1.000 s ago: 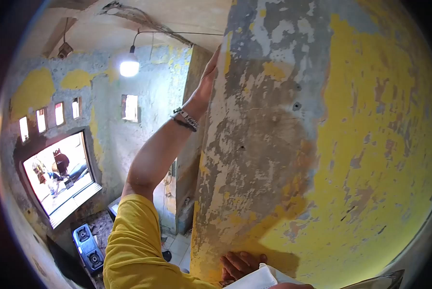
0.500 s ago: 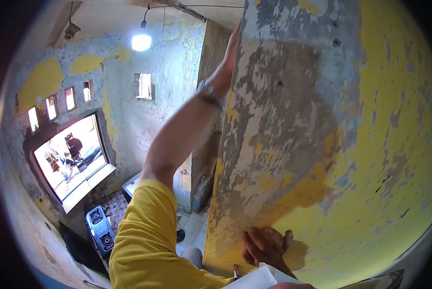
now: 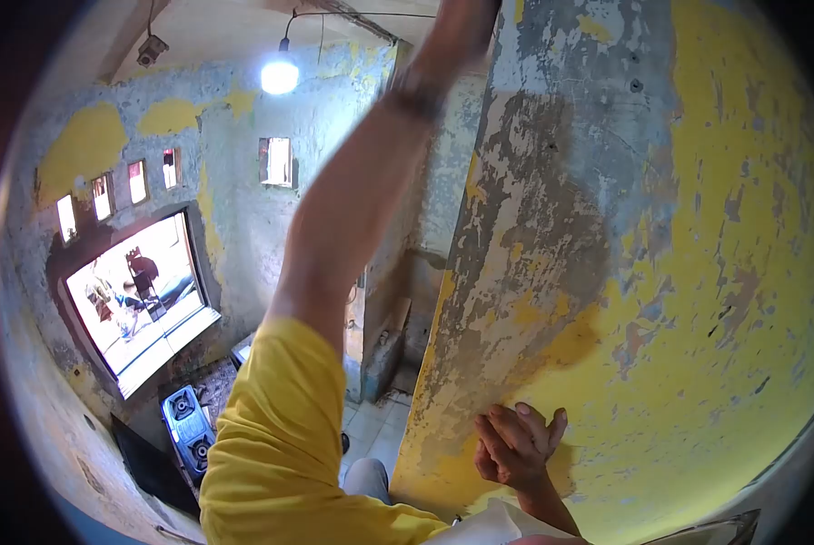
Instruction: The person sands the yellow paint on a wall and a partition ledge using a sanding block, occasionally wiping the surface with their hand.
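Observation:
My left arm, in a yellow sleeve (image 3: 275, 418), reaches up across the view with a blurred band or watch (image 3: 418, 98) at the wrist. My left hand (image 3: 469, 27) is at the top edge of the view, beside the upper corner of the wall; its fingers are cut off and smeared. Low against the peeling wall (image 3: 552, 227), my right hand (image 3: 516, 445) is closed, fingers curled in. Whether it holds anything is hidden. The wall has scraped grey plaster on the left and flaking yellow paint on the right.
A lit bulb (image 3: 280, 74) hangs from the ceiling at left. Beyond are a window (image 3: 139, 295), small wall openings, and a blue two-burner stove (image 3: 189, 431) on a counter. Tiled floor (image 3: 375, 431) shows below, left of the wall's edge.
My left hand has come away from the wall's edge, higher and nearer to me. The view has shifted slightly, and my right hand stays closed at the wall, showing more of its wrist.

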A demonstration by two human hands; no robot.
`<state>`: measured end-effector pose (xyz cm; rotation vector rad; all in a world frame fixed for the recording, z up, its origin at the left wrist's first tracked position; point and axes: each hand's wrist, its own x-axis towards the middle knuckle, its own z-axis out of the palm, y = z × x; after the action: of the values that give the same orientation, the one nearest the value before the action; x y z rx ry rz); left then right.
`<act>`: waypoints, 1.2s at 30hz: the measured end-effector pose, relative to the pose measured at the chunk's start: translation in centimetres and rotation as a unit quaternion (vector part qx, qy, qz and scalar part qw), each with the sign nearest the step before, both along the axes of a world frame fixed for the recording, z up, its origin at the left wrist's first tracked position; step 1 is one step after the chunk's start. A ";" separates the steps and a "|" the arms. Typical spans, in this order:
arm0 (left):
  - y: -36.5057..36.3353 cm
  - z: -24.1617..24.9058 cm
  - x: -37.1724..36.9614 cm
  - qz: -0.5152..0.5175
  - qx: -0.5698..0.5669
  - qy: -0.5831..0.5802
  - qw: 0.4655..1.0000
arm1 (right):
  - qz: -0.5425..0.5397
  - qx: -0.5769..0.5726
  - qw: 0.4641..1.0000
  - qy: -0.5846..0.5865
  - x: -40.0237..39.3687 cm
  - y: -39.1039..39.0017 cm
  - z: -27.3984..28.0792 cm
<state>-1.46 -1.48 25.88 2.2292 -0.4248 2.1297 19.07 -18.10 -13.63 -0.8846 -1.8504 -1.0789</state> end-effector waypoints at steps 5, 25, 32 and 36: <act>5.2 -21.5 -0.2 0.022 0.067 0.051 0.996 | -0.010 -0.009 1.000 -0.005 -0.4 -0.5 0.4; 4.8 -44.2 -2.1 -0.075 -0.395 0.156 0.902 | -0.006 0.024 1.000 0.010 -0.2 0.1 -0.3; -0.7 -33.2 -2.2 0.088 -0.160 0.075 0.980 | -0.001 0.030 1.000 -0.006 -0.2 0.1 0.0; -2.0 -16.9 -1.6 0.000 -0.074 0.020 0.997 | -0.008 0.037 0.999 -0.002 -0.2 0.3 -0.3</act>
<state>-3.05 -3.44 9.02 2.1859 -0.2566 2.0387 18.85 -17.82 -13.93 -0.8554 -1.7974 -1.1531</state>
